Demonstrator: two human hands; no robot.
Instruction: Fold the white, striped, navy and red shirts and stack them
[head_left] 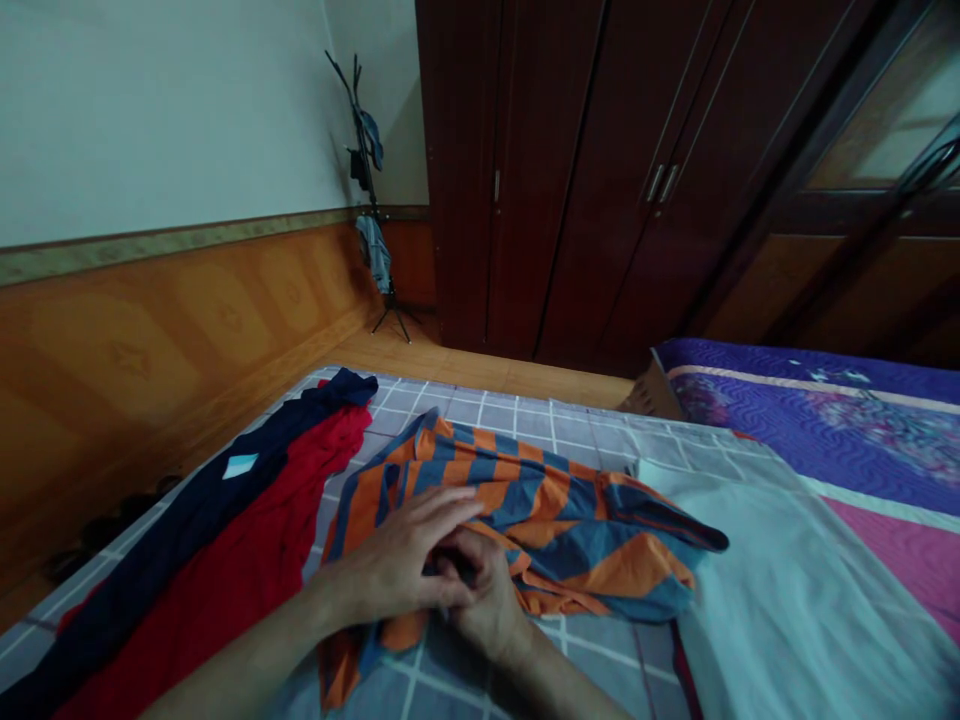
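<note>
An orange and blue-grey striped shirt (517, 490) lies spread and rumpled on the checked bed cover. My left hand (401, 555) and my right hand (484, 590) meet over its near left part. The left thumb and forefinger are pinched together, while the other left fingers stretch over the top. Curled fingers close my right hand against the left fingertips. A bit of dark cloth shows between them; the exact part of the shirt they grip is mostly hidden. The shirt's dark-edged opening (664, 512) points right.
Red cloth (255, 560) and a navy garment (277, 450) lie along the left of the checked bed (577, 425). White cloth (780, 570) covers the right side, beside purple flowered bedding (847, 420). Behind stand a dark wardrobe (555, 180) and a coat rack (373, 190).
</note>
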